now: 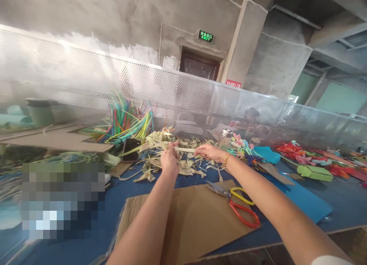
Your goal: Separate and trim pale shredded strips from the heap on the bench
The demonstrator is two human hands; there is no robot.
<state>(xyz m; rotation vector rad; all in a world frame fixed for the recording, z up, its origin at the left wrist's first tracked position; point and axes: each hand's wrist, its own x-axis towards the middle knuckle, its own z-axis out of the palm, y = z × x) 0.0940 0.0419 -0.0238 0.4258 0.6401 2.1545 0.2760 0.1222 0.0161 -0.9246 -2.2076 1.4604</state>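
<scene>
Both my hands reach forward over a blue table. My left hand is closed around a pale cream artificial flower with ragged petals and a thin green stem pointing left. From there a pale strip stretches across to my right hand, whose fingers are pinched at its other end. Beneath both hands lie loose cream husk-like pieces. Nearer me, scissors with one yellow and one red handle rest with blades apart on a cardboard sheet.
Colourful pipe-cleaner-like stems stand at the back left. Behind the table runs a perforated metal screen. A glass bottle, pink flowers, a blue sheet and a green block lie to the right.
</scene>
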